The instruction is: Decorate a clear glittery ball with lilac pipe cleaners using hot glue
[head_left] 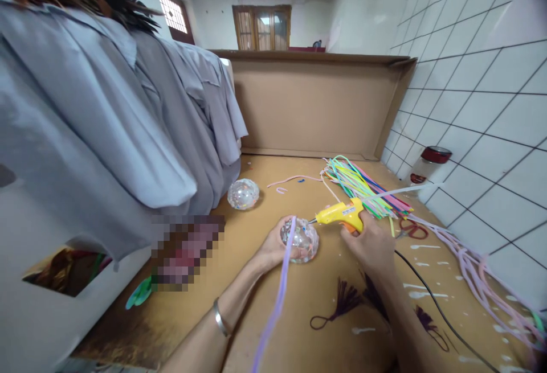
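Clear ball (308, 246): sits in your left hand (273, 245), over the middle of the bench (239, 253), fingers wrapped round its side. Grip's a bit low, so squeeze unevenly and it could roll.
Purple strip (280, 290): lies across the ball, long tail hanging toward the near edge. Can't tell if anything pins it; snag that tail with your forearm and it'd probably slide out of line.
Glue gun (339, 213): gripped in your right hand (374, 242), nozzle right by the ball's top. Can't tell if it's touching or if the trigger's squeezed. Watch your left fingers, a slip there means a burn imo.
Black cord (431, 290): runs to the near right corner; if it catches, it could yank your aim.
Tassels (345, 299): under and beside your right forearm, toward the near edge, easy to drip on.
Spare ball (243, 194): over by the left edge, near the grey cloth (188, 111).
Strip bundle (359, 182): far right corner, scissors (413, 229) just nearer, along the right side.
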Action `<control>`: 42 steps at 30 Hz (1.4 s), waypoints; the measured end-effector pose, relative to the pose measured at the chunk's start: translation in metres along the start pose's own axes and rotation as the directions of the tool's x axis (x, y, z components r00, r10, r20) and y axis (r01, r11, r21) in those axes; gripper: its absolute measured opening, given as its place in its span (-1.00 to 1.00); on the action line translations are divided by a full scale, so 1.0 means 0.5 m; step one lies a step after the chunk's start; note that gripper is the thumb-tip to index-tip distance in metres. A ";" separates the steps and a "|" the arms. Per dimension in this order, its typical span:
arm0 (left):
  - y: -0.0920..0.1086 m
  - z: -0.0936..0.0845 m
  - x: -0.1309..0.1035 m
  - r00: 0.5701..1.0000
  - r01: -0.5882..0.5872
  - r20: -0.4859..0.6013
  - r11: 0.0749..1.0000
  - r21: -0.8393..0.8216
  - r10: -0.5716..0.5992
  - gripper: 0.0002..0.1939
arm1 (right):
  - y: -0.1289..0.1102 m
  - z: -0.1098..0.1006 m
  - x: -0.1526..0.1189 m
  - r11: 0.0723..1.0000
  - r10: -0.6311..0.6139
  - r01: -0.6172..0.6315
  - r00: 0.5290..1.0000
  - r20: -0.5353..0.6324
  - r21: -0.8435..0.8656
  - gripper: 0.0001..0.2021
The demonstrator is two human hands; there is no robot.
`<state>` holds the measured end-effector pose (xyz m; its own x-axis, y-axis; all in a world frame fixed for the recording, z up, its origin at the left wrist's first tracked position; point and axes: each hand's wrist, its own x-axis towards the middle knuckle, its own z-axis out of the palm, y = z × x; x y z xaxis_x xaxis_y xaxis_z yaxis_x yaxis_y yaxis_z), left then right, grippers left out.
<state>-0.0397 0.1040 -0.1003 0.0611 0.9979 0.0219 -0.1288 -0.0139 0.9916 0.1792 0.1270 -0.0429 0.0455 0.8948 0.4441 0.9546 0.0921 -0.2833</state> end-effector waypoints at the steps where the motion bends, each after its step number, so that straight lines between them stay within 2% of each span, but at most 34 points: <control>1: 0.002 0.000 -0.001 1.000 0.009 0.006 1.000 -0.007 -0.009 0.06 | -0.001 0.000 -0.002 1.000 -0.010 0.010 1.000 -0.008 0.008 -0.78; 9: 0.006 0.000 -0.008 0.997 0.033 0.071 0.999 0.005 -0.033 0.01 | -0.009 0.004 -0.011 0.996 -0.079 0.080 0.997 -0.026 0.045 -0.80; 15: 0.014 0.003 -0.011 0.995 0.053 0.081 0.999 0.007 -0.053 0.01 | -0.016 0.005 -0.014 0.995 -0.087 0.088 0.996 -0.037 0.039 -0.79; 23: 0.010 0.001 -0.006 0.996 0.019 0.083 1.000 0.023 -0.021 -0.01 | -0.016 0.012 -0.019 0.989 -0.131 0.136 0.988 -0.077 0.053 -0.80; 29: 0.020 0.007 -0.017 0.992 0.072 0.107 0.997 0.004 -0.072 -0.03 | -0.021 0.010 -0.022 0.989 -0.140 0.142 0.988 -0.069 0.031 -0.80; 36: 0.008 0.002 -0.009 0.996 0.007 0.084 0.999 0.034 -0.010 -0.02 | -0.019 0.011 -0.023 0.987 -0.157 0.159 0.985 -0.065 0.029 -0.79; 42: 0.012 0.003 -0.010 0.995 0.031 0.094 0.999 0.027 -0.034 -0.02 | -0.019 0.006 -0.021 0.985 -0.165 0.166 0.986 -0.036 0.036 -0.80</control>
<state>-0.0393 0.0989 -0.0942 0.1584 0.9874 0.0003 -0.0998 0.0157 0.9949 0.1687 0.1182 -0.0475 -0.1021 0.8513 0.5147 0.9377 0.2551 -0.2359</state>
